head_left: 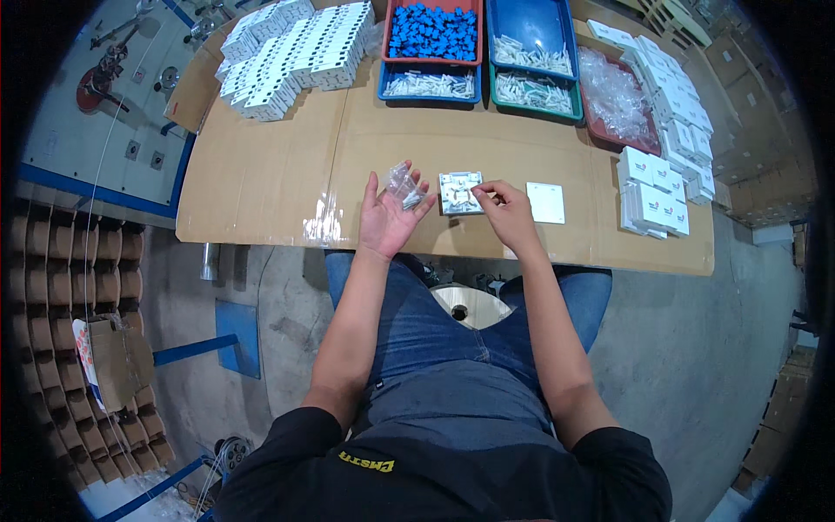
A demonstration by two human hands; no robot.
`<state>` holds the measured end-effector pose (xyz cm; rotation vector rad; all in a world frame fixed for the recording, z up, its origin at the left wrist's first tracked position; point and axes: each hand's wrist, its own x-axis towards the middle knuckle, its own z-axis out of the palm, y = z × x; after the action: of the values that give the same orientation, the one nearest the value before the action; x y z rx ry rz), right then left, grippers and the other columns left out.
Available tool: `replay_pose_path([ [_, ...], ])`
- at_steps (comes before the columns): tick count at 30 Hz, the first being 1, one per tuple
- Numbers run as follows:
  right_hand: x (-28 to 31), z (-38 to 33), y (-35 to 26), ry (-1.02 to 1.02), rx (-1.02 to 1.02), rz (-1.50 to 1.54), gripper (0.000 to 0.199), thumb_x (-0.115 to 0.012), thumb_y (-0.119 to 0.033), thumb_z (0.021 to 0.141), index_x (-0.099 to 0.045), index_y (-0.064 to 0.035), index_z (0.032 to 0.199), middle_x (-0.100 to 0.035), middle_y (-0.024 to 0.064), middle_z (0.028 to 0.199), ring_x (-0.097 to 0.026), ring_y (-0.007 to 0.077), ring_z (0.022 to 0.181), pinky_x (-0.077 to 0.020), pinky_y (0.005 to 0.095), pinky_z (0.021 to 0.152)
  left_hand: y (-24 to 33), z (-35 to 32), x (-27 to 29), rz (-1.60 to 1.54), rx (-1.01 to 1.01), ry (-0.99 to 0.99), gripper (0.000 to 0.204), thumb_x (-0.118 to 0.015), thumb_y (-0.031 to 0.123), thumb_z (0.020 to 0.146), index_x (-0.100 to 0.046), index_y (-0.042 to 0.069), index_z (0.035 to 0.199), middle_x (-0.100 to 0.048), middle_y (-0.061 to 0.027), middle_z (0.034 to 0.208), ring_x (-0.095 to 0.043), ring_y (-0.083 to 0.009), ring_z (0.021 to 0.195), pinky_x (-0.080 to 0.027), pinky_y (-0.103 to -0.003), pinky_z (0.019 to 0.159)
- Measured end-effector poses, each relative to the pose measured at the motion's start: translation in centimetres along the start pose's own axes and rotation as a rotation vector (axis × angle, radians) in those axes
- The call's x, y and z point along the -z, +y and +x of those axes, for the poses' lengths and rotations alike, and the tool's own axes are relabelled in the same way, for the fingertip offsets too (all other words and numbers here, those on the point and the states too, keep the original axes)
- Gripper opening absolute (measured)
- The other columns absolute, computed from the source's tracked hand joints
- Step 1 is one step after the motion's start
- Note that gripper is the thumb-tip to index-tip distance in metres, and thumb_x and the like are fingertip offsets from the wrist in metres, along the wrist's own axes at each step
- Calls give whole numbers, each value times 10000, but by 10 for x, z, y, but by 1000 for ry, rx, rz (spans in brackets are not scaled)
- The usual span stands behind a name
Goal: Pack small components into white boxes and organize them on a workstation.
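Note:
My left hand (390,219) is turned palm up, its fingers partly curled. It holds a small clear plastic bag (403,184) with a few small whitish parts in it. Right of it, an open white square case (459,193) lies on the cardboard, small grey and white pieces showing inside. My right hand (510,214) reaches over that case's right edge, thumb and forefinger pinched together. Whatever is between those fingertips is too small to make out. A flat white square plate (545,203) lies just right of my right hand.
Cardboard (278,174) covers the table. At the back stand a red tray of blue parts (432,33) and blue and green trays (537,94) of white pieces. A red tray (619,96) holds clear bags. White boxes are stacked at back left (300,56) and right (654,193).

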<state>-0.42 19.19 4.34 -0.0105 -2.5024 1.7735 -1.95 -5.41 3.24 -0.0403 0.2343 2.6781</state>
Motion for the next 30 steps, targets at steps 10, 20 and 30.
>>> replay_pose_path([
  [10,5,127,2,74,147,-542,197,-667,-253,931,-763,-105,1019,-769,113,956,-730,343,887,-571,450,773,17,26,65,-27,218,-50,629,-439,552,1080,-536,36,1426,-654,-120,1200,-629,-290,1120,-484,-474,1088],
  [20,-34,273,21,104,501,-862,158,-654,-191,923,-749,-140,1039,-720,121,997,-695,325,982,-549,489,789,18,32,55,-73,276,72,600,-521,519,1056,-535,62,1445,-657,-143,1195,-645,-295,1106,-508,-483,1063],
  [30,-40,300,41,78,620,-867,132,-678,-184,888,-779,-154,967,-707,83,919,-691,319,918,-535,487,754,17,33,53,-75,279,101,604,-573,510,1036,-537,68,1445,-662,-146,1209,-647,-299,1110,-517,-504,1054],
])
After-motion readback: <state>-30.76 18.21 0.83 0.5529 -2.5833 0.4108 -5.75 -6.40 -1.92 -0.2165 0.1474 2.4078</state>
